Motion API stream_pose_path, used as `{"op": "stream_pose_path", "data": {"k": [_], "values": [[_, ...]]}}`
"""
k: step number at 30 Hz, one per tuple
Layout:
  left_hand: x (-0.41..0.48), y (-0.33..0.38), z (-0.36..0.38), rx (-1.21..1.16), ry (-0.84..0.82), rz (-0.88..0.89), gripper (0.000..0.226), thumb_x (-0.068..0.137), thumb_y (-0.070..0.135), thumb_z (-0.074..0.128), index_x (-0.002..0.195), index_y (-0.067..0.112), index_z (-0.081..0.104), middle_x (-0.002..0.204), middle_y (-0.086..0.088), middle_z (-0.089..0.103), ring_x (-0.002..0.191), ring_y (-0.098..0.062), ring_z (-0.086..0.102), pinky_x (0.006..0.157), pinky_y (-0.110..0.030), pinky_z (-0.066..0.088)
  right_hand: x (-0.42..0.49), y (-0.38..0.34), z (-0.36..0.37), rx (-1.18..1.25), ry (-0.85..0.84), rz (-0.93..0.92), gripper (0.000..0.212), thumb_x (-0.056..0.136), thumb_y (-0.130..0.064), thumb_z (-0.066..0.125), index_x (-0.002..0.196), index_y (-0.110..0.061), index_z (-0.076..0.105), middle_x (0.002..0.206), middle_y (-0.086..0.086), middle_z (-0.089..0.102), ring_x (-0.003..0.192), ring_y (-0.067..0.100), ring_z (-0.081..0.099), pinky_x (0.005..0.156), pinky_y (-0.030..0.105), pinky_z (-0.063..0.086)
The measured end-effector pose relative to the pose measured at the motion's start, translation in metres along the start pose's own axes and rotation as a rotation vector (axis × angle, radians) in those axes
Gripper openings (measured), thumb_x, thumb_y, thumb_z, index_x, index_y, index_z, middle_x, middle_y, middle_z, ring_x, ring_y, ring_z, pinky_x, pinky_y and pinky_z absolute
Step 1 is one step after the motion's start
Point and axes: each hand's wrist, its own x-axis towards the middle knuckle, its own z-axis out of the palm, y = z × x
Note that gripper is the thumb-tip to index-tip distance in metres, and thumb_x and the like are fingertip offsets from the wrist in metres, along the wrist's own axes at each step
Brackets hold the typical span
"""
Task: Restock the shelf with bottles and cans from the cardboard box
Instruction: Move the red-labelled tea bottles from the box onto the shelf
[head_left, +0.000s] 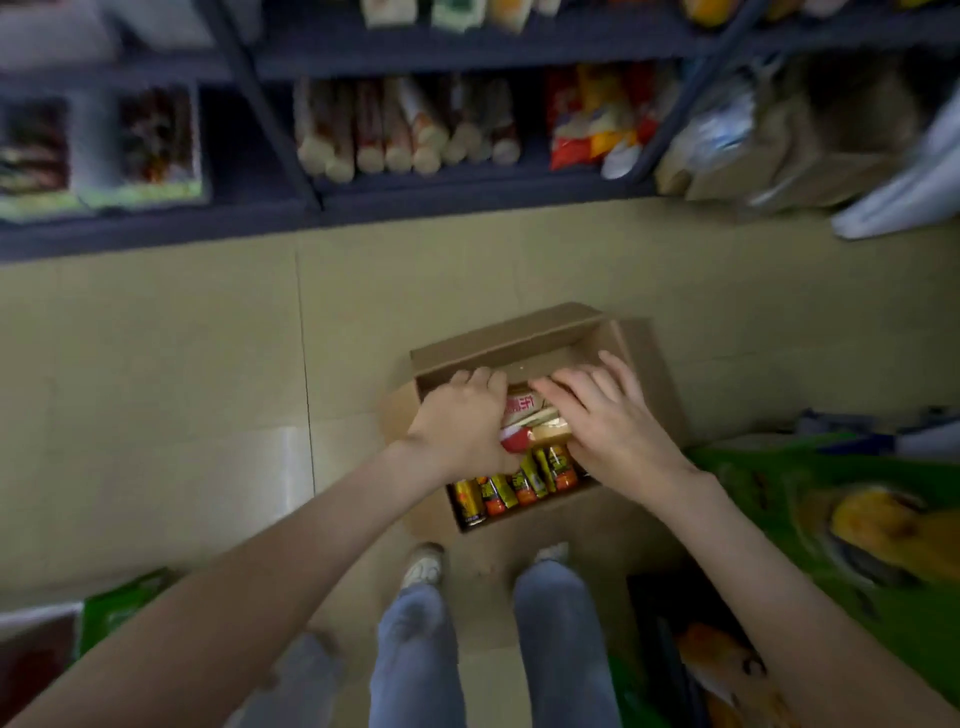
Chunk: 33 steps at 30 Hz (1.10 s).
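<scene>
An open cardboard box stands on the floor in front of my feet. Several small bottles with yellow labels and orange caps stand in its near end. In the middle lie red-and-white and tan packets or bottles. My left hand is inside the box with its fingers curled round the red-and-white items. My right hand lies over the tan items, fingers spread and bent down onto them. Whether it grips one is hidden. The dark shelf runs along the top of the view.
The bottom shelf holds a row of lying bottles, snack bags and boxed goods. A carton and white bags sit at the right end. Green packaging lies at my right, more at lower left. Beige floor tiles surround the box.
</scene>
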Motion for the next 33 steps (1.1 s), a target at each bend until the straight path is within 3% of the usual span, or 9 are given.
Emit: {"op": "stream_pose_path", "data": {"k": [3,5,11,15,18,21,25,28,33], "values": [[-0.050,0.051,-0.069,-0.112,0.021,0.038,0.071,0.069,0.054,0.071,0.121,0.014,0.045,0.119,-0.005,0.055,0.108,-0.025,0.054,0.080,-0.029,0.038,-0.048,-0.024,-0.091,0.016,0.121,0.182,0.087,0.062,0.001,0.073,0.140,-0.016,0.040,0.133,0.007,0.039,0.128,0.026,0.034,0.112,0.051,0.011],[-0.078,0.084,-0.105,-0.276,0.058,0.034,0.062,0.065,0.056,0.074,0.109,0.021,0.048,0.106,0.000,0.058,0.101,-0.023,0.057,0.072,-0.026,0.036,-0.084,-0.043,-0.144,0.074,0.317,0.396,0.085,0.070,-0.007,0.073,0.144,-0.018,0.034,0.135,0.008,0.033,0.126,0.027,0.033,0.111,0.051,0.022],[-0.172,0.196,-0.168,-0.843,-0.189,0.319,0.060,0.052,0.059,0.077,0.102,0.033,0.057,0.094,0.006,0.073,0.086,-0.012,0.071,0.085,-0.040,0.056,-0.195,-0.116,-0.271,0.776,0.613,0.839,0.064,0.090,-0.031,0.062,0.144,-0.017,0.032,0.118,-0.010,0.056,0.097,-0.013,0.054,0.086,0.007,0.041],[-0.256,0.288,-0.163,-0.904,-0.386,0.592,0.050,0.072,0.033,0.076,0.116,0.022,0.056,0.105,-0.005,0.072,0.095,-0.017,0.070,0.084,-0.032,0.056,-0.303,-0.168,-0.313,0.939,0.769,0.837,0.083,0.079,-0.050,0.055,0.151,-0.029,0.017,0.123,-0.022,0.054,0.105,-0.009,0.058,0.094,0.023,0.049],[-0.323,0.354,-0.130,-0.912,-0.519,0.733,0.038,0.081,0.008,0.068,0.110,0.027,0.052,0.098,0.005,0.069,0.085,-0.003,0.068,0.074,-0.018,0.053,-0.406,-0.208,-0.325,0.921,0.868,0.844,0.077,0.083,-0.047,0.056,0.150,-0.031,0.022,0.128,-0.017,0.058,0.112,-0.002,0.058,0.097,0.029,0.049],[-0.382,0.420,-0.094,-0.890,-0.628,0.831,0.040,0.071,0.016,0.060,0.109,0.029,0.052,0.095,0.014,0.069,0.086,0.001,0.066,0.071,-0.015,0.051,-0.509,-0.245,-0.334,0.891,0.966,0.865,0.059,0.093,-0.036,0.054,0.147,-0.032,0.031,0.129,-0.012,0.060,0.116,0.006,0.059,0.099,0.038,0.048],[-0.443,0.510,-0.066,-0.822,-0.495,0.957,0.052,0.060,0.040,0.073,0.108,0.027,0.057,0.109,0.005,0.068,0.101,-0.011,0.066,0.088,-0.032,0.054,-0.614,-0.277,-0.366,0.810,1.064,0.899,0.055,0.099,-0.026,0.046,0.149,-0.033,0.025,0.132,-0.017,0.057,0.118,0.002,0.056,0.099,0.031,0.049],[-0.478,0.566,-0.058,-0.832,-0.334,1.013,0.052,0.059,0.044,0.076,0.104,0.025,0.058,0.099,0.006,0.069,0.094,-0.011,0.068,0.083,-0.035,0.055,-0.667,-0.289,-0.393,0.649,1.123,0.962,0.048,0.100,-0.031,0.047,0.144,-0.043,0.031,0.130,-0.018,0.056,0.115,0.000,0.057,0.099,0.035,0.049],[-0.531,0.620,-0.059,-0.658,-0.027,1.166,0.042,0.061,0.052,0.074,0.092,0.039,0.048,0.091,0.021,0.062,0.080,0.015,0.056,0.066,-0.007,0.043,-0.709,-0.308,-0.419,0.402,1.204,1.068,0.053,0.080,-0.053,0.066,0.125,-0.040,0.042,0.121,-0.009,0.057,0.112,0.006,0.056,0.092,0.031,0.050]]}}
